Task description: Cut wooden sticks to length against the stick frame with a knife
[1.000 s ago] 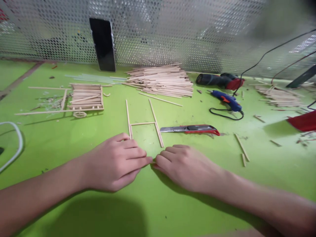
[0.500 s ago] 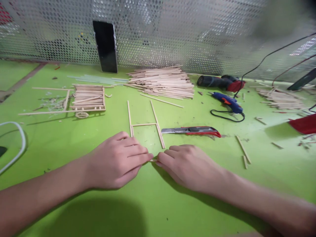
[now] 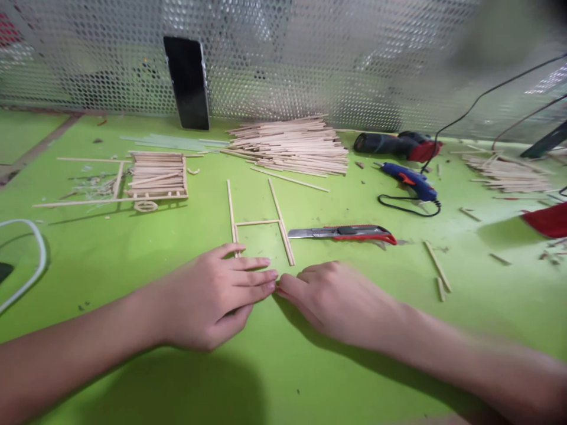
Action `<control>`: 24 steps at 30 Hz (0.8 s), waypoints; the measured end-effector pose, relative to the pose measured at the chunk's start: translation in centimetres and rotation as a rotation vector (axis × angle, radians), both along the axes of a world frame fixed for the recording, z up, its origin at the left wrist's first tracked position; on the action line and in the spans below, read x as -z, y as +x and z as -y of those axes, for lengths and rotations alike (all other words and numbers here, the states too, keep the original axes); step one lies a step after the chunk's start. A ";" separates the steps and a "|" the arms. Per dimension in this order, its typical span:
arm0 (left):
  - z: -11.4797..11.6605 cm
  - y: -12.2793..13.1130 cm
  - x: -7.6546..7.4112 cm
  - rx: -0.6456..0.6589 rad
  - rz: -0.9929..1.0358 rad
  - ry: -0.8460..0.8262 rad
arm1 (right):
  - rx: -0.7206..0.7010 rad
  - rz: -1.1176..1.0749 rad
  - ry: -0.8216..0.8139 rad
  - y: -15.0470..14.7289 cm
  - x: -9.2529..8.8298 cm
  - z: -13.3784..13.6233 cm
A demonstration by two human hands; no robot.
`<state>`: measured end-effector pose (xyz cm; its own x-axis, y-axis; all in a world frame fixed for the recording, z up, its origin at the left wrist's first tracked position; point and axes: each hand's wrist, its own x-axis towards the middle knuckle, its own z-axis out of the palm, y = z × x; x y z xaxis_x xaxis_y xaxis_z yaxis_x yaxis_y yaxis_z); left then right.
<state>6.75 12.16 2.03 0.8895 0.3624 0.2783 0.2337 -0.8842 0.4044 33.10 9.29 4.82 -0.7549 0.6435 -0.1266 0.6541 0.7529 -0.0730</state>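
My left hand (image 3: 217, 295) rests low over the table with its fingers stretched out and slightly apart. Its fingertips meet the fingers of my right hand (image 3: 323, 295), which are pinched together. A short wooden stick showed between the two hands a moment ago; now fingers hide it. Just beyond them lies an H-shaped frame of wooden sticks (image 3: 257, 223), two long sticks joined by a crosspiece. My left index finger overlaps the lower end of its left stick. To the right of the frame, a red and black utility knife (image 3: 345, 233) lies with its blade out, near the right stick.
On the green table (image 3: 310, 378) lie a big stick pile (image 3: 287, 147), a blue glue gun (image 3: 410, 182) and a small stick-built cart (image 3: 159, 174). A phone (image 3: 188, 82) leans against the perforated metal panel (image 3: 274, 59). Cut stick pieces (image 3: 437, 265) lie at right.
My left fingers have loosened and spread from their closed grip. My right hand has shifted slightly left, still pinched. The short stick seen between the hands is now hidden.
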 end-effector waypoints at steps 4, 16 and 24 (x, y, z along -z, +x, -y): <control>0.1 0.0 -0.1 -0.003 -0.025 -0.028 | 0.015 0.028 -0.017 -0.2 -0.6 -0.1; -0.7 0.3 -0.1 -0.082 0.079 0.166 | -0.120 -0.102 0.164 0.9 -0.1 -0.9; -2.8 -0.5 0.0 -0.297 -0.171 0.151 | -0.238 -0.328 0.302 1.8 0.5 -1.5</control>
<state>6.24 14.97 2.01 0.7901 0.5777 0.2051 0.5416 -0.8145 0.2080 34.91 10.83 4.32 -0.8539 0.4204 0.3068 0.4412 0.8974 -0.0016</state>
